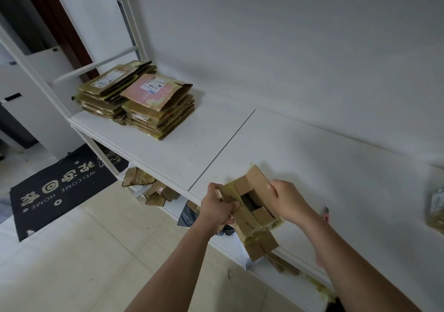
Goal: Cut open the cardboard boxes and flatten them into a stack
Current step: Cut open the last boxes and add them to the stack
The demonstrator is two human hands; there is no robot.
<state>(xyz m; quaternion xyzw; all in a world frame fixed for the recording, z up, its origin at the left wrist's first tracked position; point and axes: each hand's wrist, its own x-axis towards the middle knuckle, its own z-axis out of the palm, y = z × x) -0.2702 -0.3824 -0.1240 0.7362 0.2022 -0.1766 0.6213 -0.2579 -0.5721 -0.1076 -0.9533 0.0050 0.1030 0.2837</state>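
Both hands are gripping one small cardboard box [252,206], held in the air just over the front edge of the white shelf [312,167]. Left hand [216,209] is curling its fingers round the taped left wall and flap edge; right hand [287,201] is clamping the right wall, thumb on top, fingers hidden behind the panel.

Largest first: shelf board is carrying two adjoining stacks of flattened boxes [141,97] at its far left end, well apart from the hands. The pink-faced flattened box [153,92] is lying topmost on the nearer stack.

Box in hand: top flaps are standing open, dark interior is showing, bottom flaps are hanging loose. Judgement: light and seemingly empty; corrugated walls stiff across the panels but folding readily along the scored corners. Glossy tape [242,218] over the seams is likely slippery, so bare cardboard edges are offering the better purchase. Pushing opposite corners together should be collapsing it flat.

Box cutter [326,212] is lying on the shelf just beside the right wrist, neither hand touching it. Cardboard scraps [153,191] are sitting on the lower shelf.
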